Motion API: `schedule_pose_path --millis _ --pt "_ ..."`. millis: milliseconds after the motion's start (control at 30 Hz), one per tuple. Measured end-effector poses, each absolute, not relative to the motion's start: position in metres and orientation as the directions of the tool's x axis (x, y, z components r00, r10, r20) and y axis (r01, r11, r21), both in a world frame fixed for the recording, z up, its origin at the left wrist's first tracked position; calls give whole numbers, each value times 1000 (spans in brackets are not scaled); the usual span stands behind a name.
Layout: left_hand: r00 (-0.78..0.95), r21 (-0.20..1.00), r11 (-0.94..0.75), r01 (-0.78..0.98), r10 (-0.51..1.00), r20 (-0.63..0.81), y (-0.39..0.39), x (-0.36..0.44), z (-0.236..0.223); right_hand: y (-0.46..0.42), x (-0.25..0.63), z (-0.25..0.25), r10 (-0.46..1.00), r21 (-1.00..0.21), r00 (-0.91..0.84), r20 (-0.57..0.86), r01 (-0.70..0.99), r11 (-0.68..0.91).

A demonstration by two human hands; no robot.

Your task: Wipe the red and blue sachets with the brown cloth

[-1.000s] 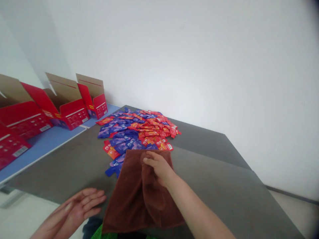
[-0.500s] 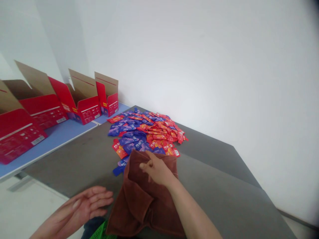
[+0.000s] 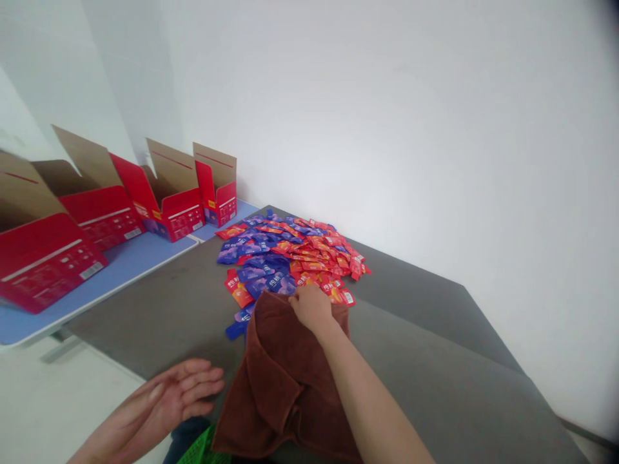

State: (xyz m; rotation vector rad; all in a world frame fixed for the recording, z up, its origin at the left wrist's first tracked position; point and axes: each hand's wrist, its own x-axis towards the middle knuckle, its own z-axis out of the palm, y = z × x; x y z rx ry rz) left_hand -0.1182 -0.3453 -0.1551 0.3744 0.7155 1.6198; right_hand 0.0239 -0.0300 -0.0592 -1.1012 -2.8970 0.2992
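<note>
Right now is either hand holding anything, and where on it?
The right hand grips the brown fabric cloth at its far edge; the open left hand holds nothing.

Flat, glossy red and blue sachets (image 3: 309,248) lie heaped toward the far end of a flat-topped dark grey table (image 3: 416,348), before a flat white wall (image 3: 387,129), with a square brown fabric cloth (image 3: 278,374) nearer the camera. At left, four open, rectangular red cardboard boxes (image 3: 186,216) line a flat-topped blue table (image 3: 140,261), while a green mesh plastic basket (image 3: 200,450) sits by the cloth's near left corner.
</note>
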Motion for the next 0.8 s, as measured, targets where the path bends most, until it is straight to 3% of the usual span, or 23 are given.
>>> schedule_pose_path --millis 233,467,800 --pt "-92 600 27 -799 982 -167 -348 -124 -156 5 50 -44 615 -83 -771 -162 632 771" --pt "-129 612 21 -791 971 -201 -351 -127 -162 -2 52 -42 484 -140 -860 -163 506 851" --pt "-161 620 25 -784 957 -242 -350 -128 -159 -13 26 -57 482 -168 -863 -153 503 848"
